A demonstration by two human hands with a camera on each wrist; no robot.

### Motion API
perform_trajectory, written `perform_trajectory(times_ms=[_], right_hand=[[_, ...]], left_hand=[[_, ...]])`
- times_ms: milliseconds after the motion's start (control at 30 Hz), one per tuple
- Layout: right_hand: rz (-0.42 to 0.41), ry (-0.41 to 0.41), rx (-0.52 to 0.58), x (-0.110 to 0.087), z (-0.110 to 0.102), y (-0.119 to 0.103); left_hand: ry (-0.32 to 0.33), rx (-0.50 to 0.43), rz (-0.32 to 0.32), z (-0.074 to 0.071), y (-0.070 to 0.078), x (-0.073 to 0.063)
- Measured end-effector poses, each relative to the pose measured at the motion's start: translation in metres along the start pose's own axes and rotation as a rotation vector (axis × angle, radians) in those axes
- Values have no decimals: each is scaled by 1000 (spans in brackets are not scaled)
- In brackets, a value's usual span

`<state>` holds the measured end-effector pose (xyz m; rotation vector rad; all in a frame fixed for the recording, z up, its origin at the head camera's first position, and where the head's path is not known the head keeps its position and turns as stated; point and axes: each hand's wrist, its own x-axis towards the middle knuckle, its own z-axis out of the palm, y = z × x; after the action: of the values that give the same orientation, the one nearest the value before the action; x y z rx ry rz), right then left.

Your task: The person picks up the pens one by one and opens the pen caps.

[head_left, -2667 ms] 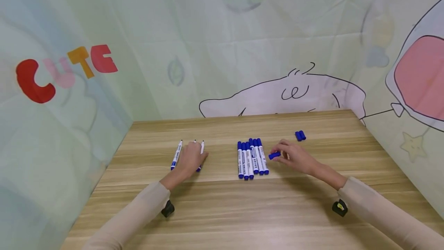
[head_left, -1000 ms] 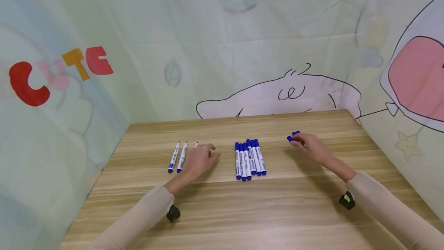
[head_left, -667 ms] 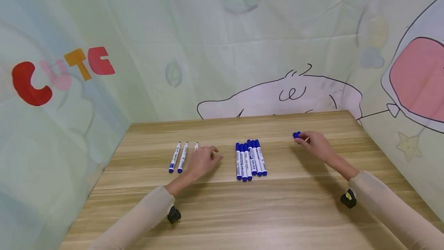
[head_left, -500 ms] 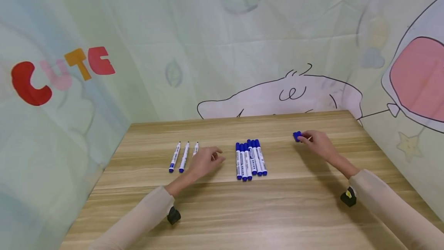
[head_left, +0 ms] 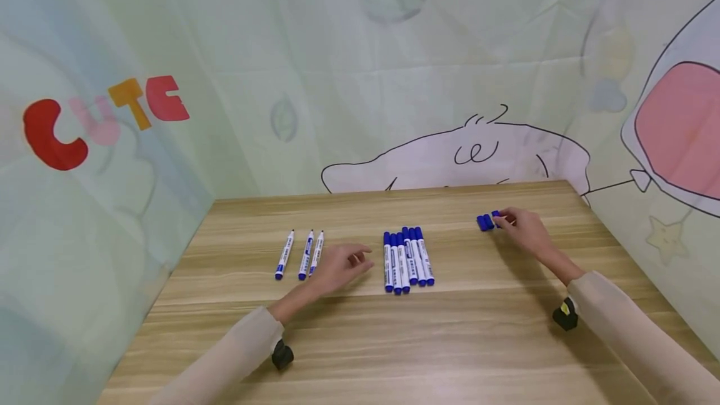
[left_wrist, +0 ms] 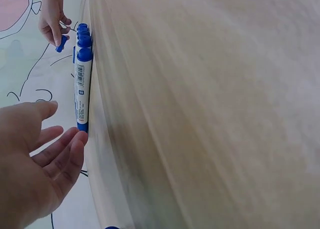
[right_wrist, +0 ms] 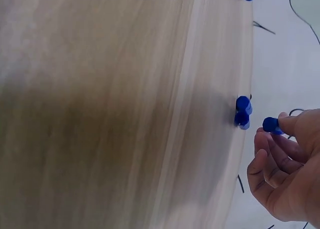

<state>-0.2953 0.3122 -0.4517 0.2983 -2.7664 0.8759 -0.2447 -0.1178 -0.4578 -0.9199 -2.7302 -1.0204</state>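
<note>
My right hand [head_left: 525,230] pinches a blue marker cap [right_wrist: 271,125] between thumb and fingertip. Just left of it, two more blue caps [head_left: 484,222] lie side by side on the table. My left hand [head_left: 340,267] is held over the table with relaxed fingers and nothing in them. Its fingertips reach toward a group of several capped white markers with blue ends [head_left: 407,260], laid parallel in the middle. To the left of that hand lie three uncapped markers [head_left: 306,255], black tips pointing away; the hand hides part of the nearest one.
The wooden table [head_left: 360,342] ends at the back against a printed cloth backdrop [head_left: 337,80], which also rises on the left and right sides. A black wrist device [head_left: 282,355] sits under each sleeve cuff.
My right hand has carried its cap from beside the capped markers to the right of the two lying caps. My left hand has moved right, off the uncapped markers, whose spacing has shifted.
</note>
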Motion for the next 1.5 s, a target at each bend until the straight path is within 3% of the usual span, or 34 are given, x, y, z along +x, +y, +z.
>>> perform_trajectory(times_ms=[300,567,733,1500], right_hand=[[39,5,-26,10,0,17],[68,-28,-51,15,11,19],[97,-30,-73,16,14,18],[82,-35,-62,15,11,19]], left_hand=[[-26,-33,35,3,6,4],[-49,-43,-45,-3,11,-4],[-55,-63,-32,-3,8,-5],[-64,-28,-42,-2,12,-3]])
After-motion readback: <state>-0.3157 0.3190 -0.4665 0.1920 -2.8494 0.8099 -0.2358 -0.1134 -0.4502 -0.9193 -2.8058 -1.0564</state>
